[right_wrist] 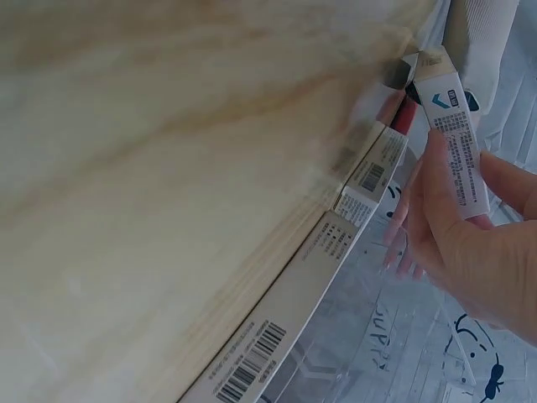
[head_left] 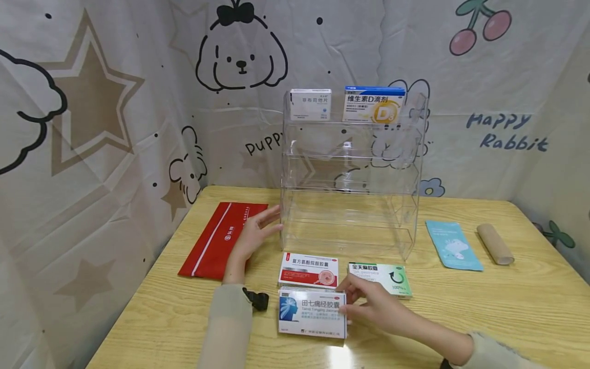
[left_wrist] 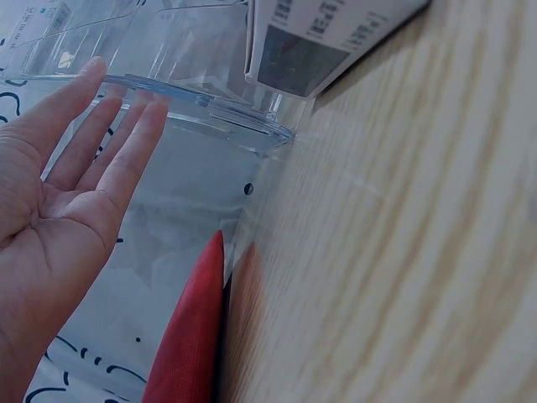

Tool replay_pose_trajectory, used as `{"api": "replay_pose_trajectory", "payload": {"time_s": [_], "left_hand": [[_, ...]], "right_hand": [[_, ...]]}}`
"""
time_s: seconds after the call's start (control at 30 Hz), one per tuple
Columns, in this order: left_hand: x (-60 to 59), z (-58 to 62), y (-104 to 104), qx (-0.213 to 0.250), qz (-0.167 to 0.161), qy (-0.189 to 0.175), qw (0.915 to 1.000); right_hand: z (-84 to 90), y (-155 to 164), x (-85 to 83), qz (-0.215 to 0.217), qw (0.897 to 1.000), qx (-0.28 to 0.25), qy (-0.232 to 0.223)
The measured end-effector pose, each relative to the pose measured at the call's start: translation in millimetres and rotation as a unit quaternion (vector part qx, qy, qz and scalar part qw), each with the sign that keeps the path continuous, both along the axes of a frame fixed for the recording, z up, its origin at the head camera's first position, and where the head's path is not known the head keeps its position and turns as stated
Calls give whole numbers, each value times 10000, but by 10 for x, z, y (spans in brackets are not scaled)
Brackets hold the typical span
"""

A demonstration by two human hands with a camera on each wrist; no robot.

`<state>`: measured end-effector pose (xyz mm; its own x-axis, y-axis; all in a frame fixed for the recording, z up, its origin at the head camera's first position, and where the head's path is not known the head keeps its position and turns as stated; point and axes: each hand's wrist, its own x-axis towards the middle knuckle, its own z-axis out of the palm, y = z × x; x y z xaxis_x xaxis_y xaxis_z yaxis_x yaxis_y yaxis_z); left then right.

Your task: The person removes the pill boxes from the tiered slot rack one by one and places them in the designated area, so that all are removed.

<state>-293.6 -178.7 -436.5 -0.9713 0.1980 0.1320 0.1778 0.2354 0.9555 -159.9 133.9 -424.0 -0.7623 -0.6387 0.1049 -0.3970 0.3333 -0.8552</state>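
At the near part of the table (head_left: 156,328), right hand (head_left: 375,307) pinches the Tianqi Tongjing capsule box (head_left: 310,315) by its right end, printed face tilted up, just in front of the red-and-white capsule box (head_left: 308,270). Can't tell if it's fully lifted. Left hand (head_left: 251,233): fingers extended to the left side of the clear rack (head_left: 341,191). Best: square the pinch, clear the neighbouring box, brace the rack lightly.
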Motion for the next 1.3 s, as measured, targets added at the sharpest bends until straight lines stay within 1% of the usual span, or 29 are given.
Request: {"api": "replay_pose_trajectory", "payload": {"time_s": [0.03, 0.17, 0.27, 0.43, 0.5, 0.77, 1.1, 1.3], "left_hand": [[-2, -1, -2, 12, -18, 6, 10000], [-11, -9, -8, 56, -65, 38, 10000], [-19, -16, -10, 29, -55, 46, 10000], [-22, -17, -7, -10, -25, 29, 10000], [-23, -14, -2, -12, -25, 50, 10000], [-28, -18, 4, -14, -6, 55, 10000], [-23, -8, -1, 42, 20, 41, 10000], [-18, -13, -7, 39, 23, 6, 10000]], "right_hand": [[-3, -6, 3, 1, 10000, 17, -60], [-9, -30, 1, -48, 9996, 265, 45], [-15, -56, -6, -168, 9987, 491, 24], [-32, -90, -3, -279, 9974, 599, -294], [-36, -97, -1, -267, 9969, 590, -439], [-40, -105, -10, -148, 9945, 729, -731], [-49, -135, -44, -107, 9911, 1102, -743], [-70, -152, -49, 11, 9918, 958, -846]]}}
